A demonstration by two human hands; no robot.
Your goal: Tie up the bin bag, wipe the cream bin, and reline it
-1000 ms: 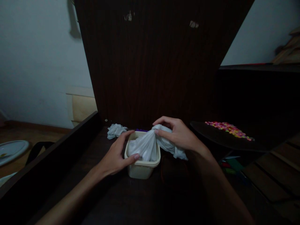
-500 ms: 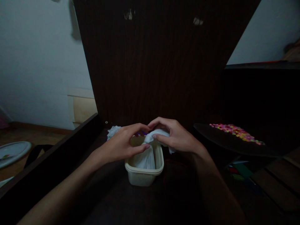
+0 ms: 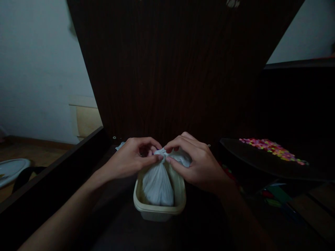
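A white plastic bag (image 3: pixel 157 183) sits in a small cream plastic tub (image 3: pixel 159 207) on a dark wooden surface. Both hands meet above the tub at the bag's gathered top. My left hand (image 3: pixel 133 158) pinches the bunched neck from the left, fingers curled. My right hand (image 3: pixel 195 162) pinches it from the right and also covers loose white bag material under its fingers. The bag's lower part hangs into the tub.
A tall dark wooden panel (image 3: pixel 170 69) stands right behind the tub. A dark tray (image 3: pixel 261 162) with several small coloured beads (image 3: pixel 272 148) lies at the right. A dark wooden rail (image 3: pixel 52 170) runs along the left. A white plate (image 3: pixel 10 169) lies on the floor far left.
Both hands closed in together on the top of the bag and gathered it into a bunch. The left hand left the tub's side. The view tilted down slightly.
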